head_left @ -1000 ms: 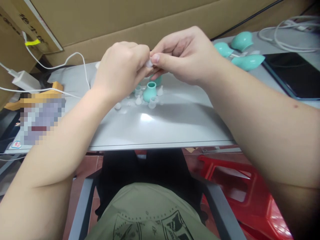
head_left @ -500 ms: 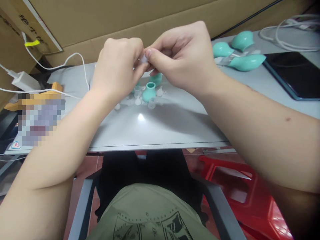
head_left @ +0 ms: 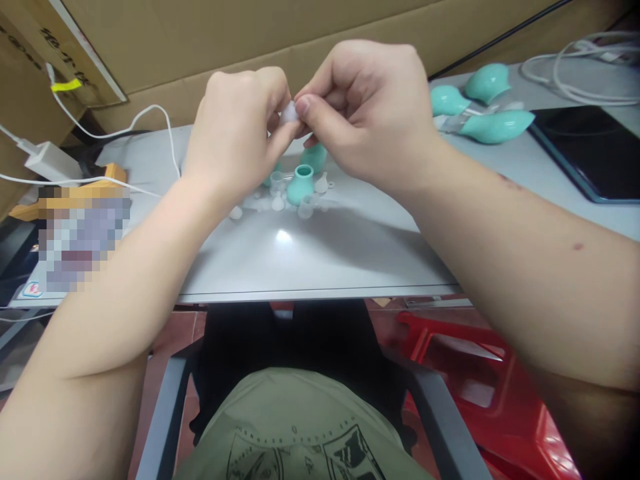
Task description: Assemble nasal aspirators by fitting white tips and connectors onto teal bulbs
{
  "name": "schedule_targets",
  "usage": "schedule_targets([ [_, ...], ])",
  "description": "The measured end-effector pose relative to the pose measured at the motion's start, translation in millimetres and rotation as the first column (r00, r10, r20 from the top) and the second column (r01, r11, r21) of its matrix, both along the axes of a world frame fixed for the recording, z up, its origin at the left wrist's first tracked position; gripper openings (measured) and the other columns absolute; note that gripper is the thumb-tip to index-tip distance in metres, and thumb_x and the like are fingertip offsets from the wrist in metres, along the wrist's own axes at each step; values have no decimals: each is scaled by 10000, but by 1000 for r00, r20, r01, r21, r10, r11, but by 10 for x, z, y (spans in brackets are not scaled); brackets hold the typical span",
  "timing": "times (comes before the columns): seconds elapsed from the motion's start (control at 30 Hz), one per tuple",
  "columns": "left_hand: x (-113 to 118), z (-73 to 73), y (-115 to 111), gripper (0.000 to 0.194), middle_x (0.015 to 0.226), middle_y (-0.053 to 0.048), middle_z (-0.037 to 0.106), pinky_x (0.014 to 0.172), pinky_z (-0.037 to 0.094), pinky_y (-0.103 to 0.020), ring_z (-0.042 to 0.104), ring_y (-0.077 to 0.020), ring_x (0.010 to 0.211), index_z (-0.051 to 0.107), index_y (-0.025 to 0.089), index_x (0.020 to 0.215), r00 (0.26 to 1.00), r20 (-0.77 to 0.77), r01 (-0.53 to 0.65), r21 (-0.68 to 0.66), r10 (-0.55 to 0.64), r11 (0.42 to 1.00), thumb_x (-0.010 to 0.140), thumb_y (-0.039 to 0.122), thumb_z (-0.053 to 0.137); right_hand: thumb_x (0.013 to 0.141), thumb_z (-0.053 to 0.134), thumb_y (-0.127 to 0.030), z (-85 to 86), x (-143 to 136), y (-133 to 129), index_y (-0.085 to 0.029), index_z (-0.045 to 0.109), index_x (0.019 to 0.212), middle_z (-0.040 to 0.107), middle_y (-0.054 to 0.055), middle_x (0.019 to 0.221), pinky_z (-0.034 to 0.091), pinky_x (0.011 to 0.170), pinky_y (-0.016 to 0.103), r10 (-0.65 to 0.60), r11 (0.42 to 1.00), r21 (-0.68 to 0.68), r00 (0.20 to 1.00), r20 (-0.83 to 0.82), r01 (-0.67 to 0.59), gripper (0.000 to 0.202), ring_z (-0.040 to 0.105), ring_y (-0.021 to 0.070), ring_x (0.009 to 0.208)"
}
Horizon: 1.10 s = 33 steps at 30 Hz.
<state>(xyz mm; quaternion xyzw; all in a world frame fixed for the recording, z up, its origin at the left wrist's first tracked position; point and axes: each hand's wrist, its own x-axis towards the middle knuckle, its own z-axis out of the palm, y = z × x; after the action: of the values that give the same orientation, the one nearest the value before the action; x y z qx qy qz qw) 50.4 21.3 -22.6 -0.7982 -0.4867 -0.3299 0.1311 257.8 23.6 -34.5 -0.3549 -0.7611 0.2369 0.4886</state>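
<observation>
Between my fingertips is a small whitish translucent piece, raised over the desk. My left hand is closed on it from the left. From the right, my right hand pinches at its edge with thumb and index finger. Below them an open-necked teal bulb stands upright on the grey desk. Around that bulb lie several small clear plastic parts, among them a clear cup and a white part. Another teal bulb is behind it, partly hidden by my right hand.
At the right are three teal bulbs with clear tips, one of them beside a dark phone. Coiled white cables lie behind. A white charger and orange stand are at the left. Cardboard rises behind the desk.
My right fingertips have shifted slightly right, and more of the whitish piece shows between my hands. The bulbs and small parts on the desk keep their arrangement.
</observation>
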Motion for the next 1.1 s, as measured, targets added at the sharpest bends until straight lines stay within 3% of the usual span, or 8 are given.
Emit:
schedule_targets([
  [0.13, 14, -6, -40, 117, 890, 47, 866, 879, 538, -508, 750, -240, 860, 726, 317, 885, 998, 63, 27, -17, -26, 999, 987, 317, 784, 1044, 905, -424, -8, 9, 27, -320, 720, 908, 760, 12, 902, 672, 837, 271, 46, 999, 16, 998, -47, -45, 252, 764, 192, 860],
  [0.3, 19, -6, -105, 228, 835, 9, 858, 787, 541, -489, 822, -288, 806, 619, 320, 802, 991, 94, 91, 44, -94, 995, 928, 219, 780, 996, 955, -297, -42, 1, 103, -303, 790, 924, 769, -2, 909, 609, 739, 184, 199, 980, 48, 969, -146, -194, 180, 786, 124, 858],
  [0.43, 33, 41, -154, 224, 889, 8, 860, 811, 567, -476, 784, -241, 826, 675, 301, 854, 994, 70, 89, 2, -89, 996, 1046, 254, 780, 948, 944, -250, -17, 3, 149, -262, 807, 918, 807, 3, 883, 664, 720, 197, 268, 959, -27, 935, -233, -282, 140, 832, 143, 850],
  [0.5, 40, 53, -153, 229, 926, 26, 861, 830, 575, -478, 769, -220, 853, 686, 306, 869, 996, 49, 71, -39, -69, 997, 1073, 260, 777, 901, 975, -260, -2, 9, 167, -237, 796, 904, 821, 14, 861, 678, 670, 211, 306, 939, -69, 908, -286, -338, 181, 839, 162, 823],
  [0.7, 16, 25, -105, 243, 949, -39, 884, 873, 591, -504, 860, -340, 913, 622, 318, 859, 993, 3, 122, 61, -122, 991, 935, 224, 833, 759, 1158, -445, -7, 67, 239, -222, 772, 953, 834, -1, 862, 708, 660, 193, 379, 861, -193, 847, -374, -470, 486, 833, 149, 767],
  [0.9, -17, 9, -62, 115, 1045, -21, 892, 936, 588, -546, 818, -313, 965, 706, 328, 922, 994, -34, 103, 19, -102, 995, 981, 280, 793, 837, 1062, -378, 7, 84, 234, -242, 753, 935, 809, -13, 824, 721, 677, 200, 391, 874, -162, 861, -325, -458, 352, 822, 141, 750],
  [1.1, -29, -21, 1, 231, 979, -24, 890, 871, 587, -553, 834, -362, 894, 597, 344, 874, 989, -36, 145, 64, -143, 987, 886, 254, 810, 962, 826, -159, 30, 54, 185, -265, 757, 893, 781, -49, 781, 654, 636, 159, 309, 943, -64, 928, -207, -328, 143, 801, 102, 728],
])
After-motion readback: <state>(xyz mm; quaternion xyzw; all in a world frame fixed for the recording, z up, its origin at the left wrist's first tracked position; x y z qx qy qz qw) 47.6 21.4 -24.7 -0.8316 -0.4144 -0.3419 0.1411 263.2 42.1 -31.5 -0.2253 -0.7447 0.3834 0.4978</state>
